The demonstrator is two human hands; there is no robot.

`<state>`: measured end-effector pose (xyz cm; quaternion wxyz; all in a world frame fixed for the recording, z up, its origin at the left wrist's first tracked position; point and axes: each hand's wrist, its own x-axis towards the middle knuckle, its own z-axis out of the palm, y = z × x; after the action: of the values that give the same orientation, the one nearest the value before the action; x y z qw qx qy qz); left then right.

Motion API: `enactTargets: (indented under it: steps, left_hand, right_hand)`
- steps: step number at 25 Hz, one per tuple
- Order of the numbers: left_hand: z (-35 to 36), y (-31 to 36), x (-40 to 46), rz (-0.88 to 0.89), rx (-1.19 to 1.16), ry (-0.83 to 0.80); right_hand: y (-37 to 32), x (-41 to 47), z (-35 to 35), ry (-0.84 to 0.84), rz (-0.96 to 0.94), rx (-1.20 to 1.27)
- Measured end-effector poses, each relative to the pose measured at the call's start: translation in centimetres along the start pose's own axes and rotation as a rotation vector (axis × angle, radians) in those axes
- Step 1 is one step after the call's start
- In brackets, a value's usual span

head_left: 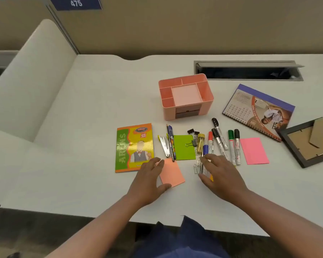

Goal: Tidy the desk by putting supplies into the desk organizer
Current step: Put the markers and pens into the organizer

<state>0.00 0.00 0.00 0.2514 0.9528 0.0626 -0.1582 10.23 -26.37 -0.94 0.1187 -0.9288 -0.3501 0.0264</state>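
While nothing has yet gone into the pink desk organizer (186, 95), which stands empty toward the desk's (93, 112) far edge right of centre, both hands are down among the supplies near the front edge. The left hand (147, 181) lies with fingers spread and relaxed over the left side of an orange sticky-note pad (172, 173), thumb at its near corner, touching it but not visibly pinching. The right hand (220, 174) is also spread, its fingers over a small heap of paper clips (196, 167) and the near ends of a blue marker (205, 148); whether anything is held beneath the palm I cannot tell.

The likeliest trouble is on the right. The markers (222, 140) lie packed side by side and are round, so a sweeping grab could roll the green one (231, 142) and the black one (237, 144) toward the pink note (254, 150) or scatter the clips. Binder clips (193, 135) sit partly on the green note (184, 148), so lifting that note first would tip them off. The orange pad is thin and flat on the desk; a flat hand may only slide it toward the front edge or into the green booklet (133, 148) rather than raise it. The organizer is light-looking and could be nudged when pens (171, 142) are dropped in.
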Motion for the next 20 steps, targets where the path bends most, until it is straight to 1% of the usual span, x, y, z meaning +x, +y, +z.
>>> enactTargets:
  steps: [1,3,4,6,8,10,15,20]
  left_hand:
    - [0.3,-0.1,-0.2,0.000,0.065,-0.031]
    - [1.0,-0.4,-0.4,-0.012,0.194,-0.060]
    - [1.2,-0.4,-0.6,-0.008,0.233,-0.080]
    - [1.4,-0.3,-0.6,-0.003,0.254,-0.083]
    - [1.4,-0.4,-0.4,0.004,0.235,-0.057]
    - [1.4,-0.2,-0.3,0.016,0.199,-0.033]
    - [1.7,0.5,-0.3,0.000,0.147,-0.040]
    - [2.0,1.0,-0.3,-0.085,0.052,-0.096]
  right_hand:
    - [0.1,-0.4,0.5,0.008,0.005,0.004]
    - [0.1,-1.6,1.1,-0.041,0.046,0.040]
    - [-0.2,-2.3,1.3,-0.108,0.073,0.051]
    - [0.1,-3.2,1.8,-0.159,0.080,0.056]
    - [0.3,-3.8,1.7,-0.201,0.089,0.047]
    - [0.4,-4.3,1.9,-0.194,0.099,0.054]
    - [0.0,-4.3,1.8,-0.151,0.153,0.114]
    - [-1.4,-3.5,0.8,-0.246,0.288,0.134]
